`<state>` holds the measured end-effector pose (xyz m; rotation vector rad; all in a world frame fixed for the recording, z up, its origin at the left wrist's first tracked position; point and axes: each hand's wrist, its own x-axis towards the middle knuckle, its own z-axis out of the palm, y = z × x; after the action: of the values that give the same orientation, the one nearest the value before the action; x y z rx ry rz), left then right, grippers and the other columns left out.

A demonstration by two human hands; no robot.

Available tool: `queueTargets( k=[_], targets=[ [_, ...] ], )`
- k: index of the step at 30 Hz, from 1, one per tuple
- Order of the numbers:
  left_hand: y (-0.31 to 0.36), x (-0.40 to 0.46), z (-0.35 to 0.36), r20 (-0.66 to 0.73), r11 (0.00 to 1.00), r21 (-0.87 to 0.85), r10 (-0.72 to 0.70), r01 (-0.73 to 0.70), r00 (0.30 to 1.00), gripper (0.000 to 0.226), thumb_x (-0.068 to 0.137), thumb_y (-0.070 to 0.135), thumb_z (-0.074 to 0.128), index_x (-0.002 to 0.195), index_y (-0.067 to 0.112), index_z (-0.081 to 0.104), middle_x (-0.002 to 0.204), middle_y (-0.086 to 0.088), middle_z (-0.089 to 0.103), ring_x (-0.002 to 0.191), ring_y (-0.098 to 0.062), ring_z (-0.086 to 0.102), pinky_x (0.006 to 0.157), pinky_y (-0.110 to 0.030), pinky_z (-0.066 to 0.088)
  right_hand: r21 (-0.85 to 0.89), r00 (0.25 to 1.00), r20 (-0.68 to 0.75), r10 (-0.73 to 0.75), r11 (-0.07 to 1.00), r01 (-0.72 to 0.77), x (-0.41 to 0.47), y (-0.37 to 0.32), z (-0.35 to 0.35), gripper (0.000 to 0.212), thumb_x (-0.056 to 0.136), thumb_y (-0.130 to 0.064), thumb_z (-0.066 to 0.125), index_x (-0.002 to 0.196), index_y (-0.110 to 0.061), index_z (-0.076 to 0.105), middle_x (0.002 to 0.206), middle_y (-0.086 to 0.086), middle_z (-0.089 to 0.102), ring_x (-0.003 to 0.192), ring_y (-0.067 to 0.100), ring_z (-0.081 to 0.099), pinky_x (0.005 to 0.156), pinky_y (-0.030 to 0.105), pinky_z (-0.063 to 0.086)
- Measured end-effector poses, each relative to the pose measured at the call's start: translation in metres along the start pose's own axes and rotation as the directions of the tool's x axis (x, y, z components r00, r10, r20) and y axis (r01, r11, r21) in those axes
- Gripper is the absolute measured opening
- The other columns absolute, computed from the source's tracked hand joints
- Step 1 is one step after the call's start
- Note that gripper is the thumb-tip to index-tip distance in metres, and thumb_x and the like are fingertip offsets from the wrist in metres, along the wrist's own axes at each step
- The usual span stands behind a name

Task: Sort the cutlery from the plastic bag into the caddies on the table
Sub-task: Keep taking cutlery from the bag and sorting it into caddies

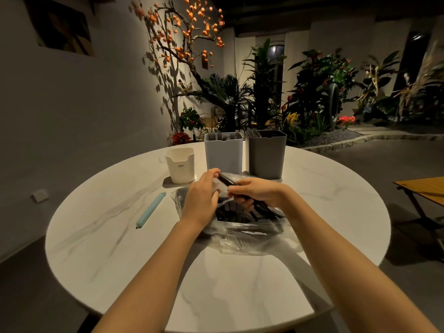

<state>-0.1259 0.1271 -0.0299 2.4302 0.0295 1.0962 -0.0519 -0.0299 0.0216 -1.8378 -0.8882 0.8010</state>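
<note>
Your right hand grasps a bundle of black cutlery above the open plastic bag. Your left hand pinches the bundle's far end, apparently to steady or separate pieces. Three caddies stand just behind: white caddy, light-grey caddy, dark-grey caddy.

A round marbled table bears three caddies, a plastic bag and a blue clip.
</note>
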Motion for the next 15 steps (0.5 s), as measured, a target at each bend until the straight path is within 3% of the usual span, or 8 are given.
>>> queueTargets(
  k=[5, 8, 10, 13, 15],
  targets=[
    [0.003, 0.002, 0.005, -0.158, 0.993, 0.084, 0.098, -0.086, 0.983, 0.039, 0.084, 0.013, 0.068, 0.121, 0.018, 0.057, 0.109, 0.003, 0.066, 0.103, -0.017, 0.059, 0.094, -0.033, 0.038, 0.306, 0.994, -0.081, -0.071, 0.947, 0.092, -0.001, 0.001, -0.006, 0.028, 0.105, -0.028, 0.035, 0.091, -0.009, 0.049, 0.057, -0.003, 0.043, 0.046, 0.007, 0.035, 0.046, 0.017, 0.035],
    [0.014, 0.005, 0.008, -0.109, 0.984, 0.050, 0.173, -0.168, 0.979, 0.021, 0.089, 0.018, 0.056, 0.108, 0.016, 0.064, 0.103, 0.001, 0.067, 0.096, -0.015, 0.060, 0.088, -0.026, 0.035, 0.373, 0.977, -0.186, -0.102, 0.913, 0.167, 0.000, 0.000, -0.006, 0.029, 0.105, -0.028, 0.034, 0.091, -0.009, 0.050, 0.058, -0.002, 0.041, 0.046, 0.008, 0.035, 0.046, 0.019, 0.035],
    [0.022, 0.006, 0.012, -0.026, 0.979, -0.091, 0.183, -0.184, 0.983, 0.020, 0.095, 0.023, 0.050, 0.104, 0.015, 0.066, 0.100, 0.001, 0.068, 0.090, -0.010, 0.060, 0.083, -0.023, 0.045, 0.442, 0.951, -0.277, -0.135, 0.861, 0.251, 0.001, -0.003, -0.007, 0.029, 0.105, -0.027, 0.032, 0.089, -0.009, 0.049, 0.060, 0.000, 0.039, 0.045, 0.008, 0.035, 0.045, 0.019, 0.036],
    [0.033, 0.005, 0.014, 0.147, 0.955, -0.298, 0.040, 0.005, 0.988, 0.026, 0.101, 0.034, 0.045, 0.109, 0.016, 0.063, 0.099, 0.003, 0.067, 0.089, -0.008, 0.063, 0.081, -0.027, 0.054, 0.536, 0.897, -0.411, -0.162, 0.753, 0.381, 0.004, -0.006, -0.006, 0.028, 0.106, -0.026, 0.030, 0.089, -0.010, 0.046, 0.063, 0.001, 0.040, 0.048, 0.008, 0.037, 0.049, 0.019, 0.039],
    [0.036, 0.004, 0.013, 0.316, 0.912, -0.364, -0.069, 0.188, 0.946, 0.026, 0.099, 0.039, 0.046, 0.114, 0.019, 0.057, 0.098, 0.002, 0.067, 0.092, -0.012, 0.064, 0.084, -0.032, 0.055, 0.571, 0.864, -0.481, -0.150, 0.694, 0.438, 0.009, -0.003, -0.006, 0.028, 0.106, -0.028, 0.028, 0.091, -0.011, 0.046, 0.066, 0.002, 0.043, 0.052, 0.009, 0.040, 0.056, 0.021, 0.041]
  ],
)
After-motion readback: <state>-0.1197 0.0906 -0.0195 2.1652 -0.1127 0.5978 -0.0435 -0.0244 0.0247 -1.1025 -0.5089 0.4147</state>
